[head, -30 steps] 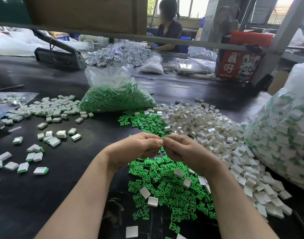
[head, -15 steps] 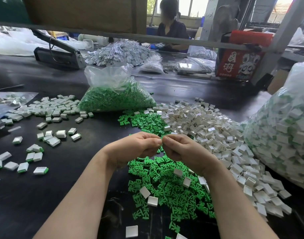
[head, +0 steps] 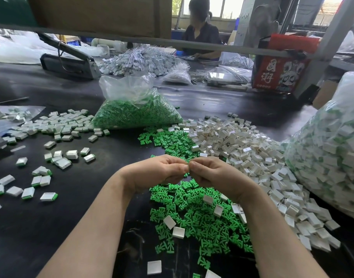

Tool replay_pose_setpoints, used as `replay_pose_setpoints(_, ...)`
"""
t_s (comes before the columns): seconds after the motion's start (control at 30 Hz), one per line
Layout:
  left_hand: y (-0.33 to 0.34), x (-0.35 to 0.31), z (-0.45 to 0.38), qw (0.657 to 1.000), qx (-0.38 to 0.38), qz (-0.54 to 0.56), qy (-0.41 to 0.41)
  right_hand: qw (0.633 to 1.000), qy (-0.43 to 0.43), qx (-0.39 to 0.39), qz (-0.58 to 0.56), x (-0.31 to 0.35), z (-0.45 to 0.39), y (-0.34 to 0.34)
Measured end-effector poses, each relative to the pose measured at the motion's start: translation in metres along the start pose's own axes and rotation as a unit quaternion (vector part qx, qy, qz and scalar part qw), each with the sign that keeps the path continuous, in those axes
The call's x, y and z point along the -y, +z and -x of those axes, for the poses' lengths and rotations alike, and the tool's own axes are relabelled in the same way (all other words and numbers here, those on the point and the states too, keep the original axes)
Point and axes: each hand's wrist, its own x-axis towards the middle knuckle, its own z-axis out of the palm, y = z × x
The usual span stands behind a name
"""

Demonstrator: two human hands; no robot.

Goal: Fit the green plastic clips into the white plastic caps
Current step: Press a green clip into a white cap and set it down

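Observation:
My left hand (head: 158,171) and my right hand (head: 216,175) meet thumb to thumb above the black table (head: 91,207). Both have curled fingers pinching one small part between them. That part is almost hidden; only a green sliver shows under the thumbs. A loose heap of green clips (head: 192,215) lies directly below and beyond the hands. To its right spreads a big heap of white caps (head: 242,149), and a few caps lie on top of the green heap.
Behind the hands a clear bag of green clips (head: 136,113) stands. Fitted white-and-green pieces (head: 57,127) are scattered at the left. A large bag of fitted pieces (head: 332,157) fills the right edge. A red box (head: 278,71) and a seated person (head: 200,35) are at the back.

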Motion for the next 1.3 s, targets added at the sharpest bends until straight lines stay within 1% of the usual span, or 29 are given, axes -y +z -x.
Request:
replay_pose_setpoints(0.17, 0.004, -0.002, -0.002, 0.998, -0.027, 0.038, 0.037, 0.998, -0.020, -0.038, -0.044, 0.004, -0.001, 0.004)
replay_pose_setpoints(0.33, 0.005, 0.003, -0.004, 0.994, -0.069, 0.067, 0.057, 0.994, -0.030, -0.086, -0.055, 0.007, -0.005, 0.010)
replay_pose_setpoints(0.47, 0.006, 0.005, -0.006, 0.993, -0.077, 0.058, 0.066, 0.993, -0.033, -0.112, -0.004, 0.005, -0.009, 0.011)
replay_pose_setpoints(0.57, 0.007, 0.008, -0.009, 0.991, -0.096, 0.059, 0.078, 0.987, -0.049, -0.155, -0.006, 0.003, -0.012, 0.016)
replay_pose_setpoints(0.73, 0.005, 0.011, -0.012, 0.988, -0.127, 0.047, 0.069, 0.962, -0.075, -0.234, 0.120, 0.004, -0.013, 0.019)
replay_pose_setpoints(0.9, 0.007, 0.013, -0.015, 0.989, -0.126, 0.045, 0.064, 0.951, -0.066, -0.251, 0.169, 0.001, -0.016, 0.023)
replay_pose_setpoints(1.07, 0.013, 0.007, -0.016, 0.988, -0.124, 0.075, 0.052, 0.932, -0.074, -0.271, 0.230, -0.001, -0.019, 0.026)
replay_pose_setpoints(1.17, 0.017, 0.004, -0.016, 0.988, -0.136, 0.059, 0.050, 0.926, -0.081, -0.291, 0.226, -0.001, -0.020, 0.028)
replay_pose_setpoints(1.3, 0.020, 0.004, -0.018, 0.988, -0.142, 0.041, 0.042, 0.926, -0.063, -0.301, 0.219, -0.004, -0.022, 0.029)
